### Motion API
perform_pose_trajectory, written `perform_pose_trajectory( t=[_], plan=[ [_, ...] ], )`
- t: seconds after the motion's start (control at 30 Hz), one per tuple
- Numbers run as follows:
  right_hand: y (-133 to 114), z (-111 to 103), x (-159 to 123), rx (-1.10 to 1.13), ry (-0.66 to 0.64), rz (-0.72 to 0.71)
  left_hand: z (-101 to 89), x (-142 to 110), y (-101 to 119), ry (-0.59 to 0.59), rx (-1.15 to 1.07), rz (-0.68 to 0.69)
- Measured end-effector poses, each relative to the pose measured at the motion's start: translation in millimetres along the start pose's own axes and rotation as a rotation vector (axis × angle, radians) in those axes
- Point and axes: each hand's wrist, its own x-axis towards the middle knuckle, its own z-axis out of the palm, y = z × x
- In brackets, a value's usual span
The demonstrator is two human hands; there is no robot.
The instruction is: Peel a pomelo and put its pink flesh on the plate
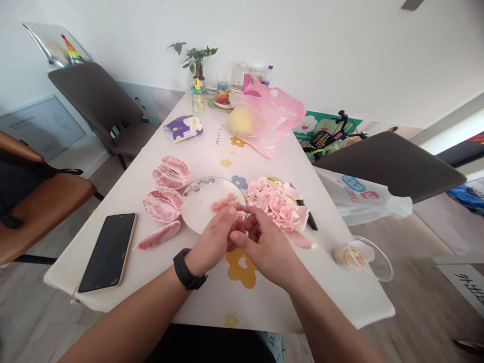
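Observation:
My left hand (215, 232), with a black watch on its wrist, is closed with its fingers round a small reddish piece of pomelo, mostly hidden by the fingers. My right hand (266, 244) meets it from the other side, thumb and fingers pinching at the same piece. Both are just over the near rim of a white plate (198, 209), where a little pink pulp (224, 202) lies. Left of the plate sit two large peeled pomelo chunks, one (171, 172) behind the other (162, 204), and a single segment (158, 236). A heap of pink peelings (274, 204) is at the right.
A phone (108, 252) lies at the table's left edge. Partly under the peelings is a black-handled knife (312, 220). Farther back are a tissue pack (183, 128), a pink plastic bag (272, 118) with a yellow fruit, and a glass jar (197, 100). A clear plastic cup (363, 258) stands right.

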Motion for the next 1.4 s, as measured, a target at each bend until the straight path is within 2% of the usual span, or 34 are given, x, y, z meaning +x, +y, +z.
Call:
perform_pose_trajectory(
  t=[0.13, 0.3, 0.4, 0.6, 0.8, 0.97, 1.17, 1.3, 1.4],
  plan=[
    [-4, 5, 6, -0.069, 0.030, -0.018, -1.2, -1, -3, 0.038, 0.089, -0.012],
    [-6, 2, 5, 0.095, -0.009, 0.051, -1.5, 1, -4, -0.013, 0.135, -0.010],
    [-7, 2, 4, 0.081, 0.002, 0.079, -1.0, 3, -5, 0.011, 0.157, -0.058],
    [-3, 0, 5, 0.101, 0.032, 0.113, 1.8, 1, 0, -0.036, 0.035, -0.102],
    [9, -6, 8, 0.145, -0.004, 0.125, 2.9, -2, 4, -0.099, 0.097, -0.088],
    [17, -11, 12, 0.220, -0.132, 0.051, 1.6, -2, 4, -0.115, 0.156, -0.073],
    [24, -17, 18, 0.357, -0.022, 0.133, -3.9, 2, 3, -0.081, 0.251, 0.011],
    [24, -18, 20, 0.422, -0.023, 0.116, -4.6, 4, 2, -0.084, 0.336, 0.083],
    [24, -20, 22, 0.475, -0.028, 0.104, -4.9, 5, 3, -0.078, 0.311, 0.087]
  ],
)
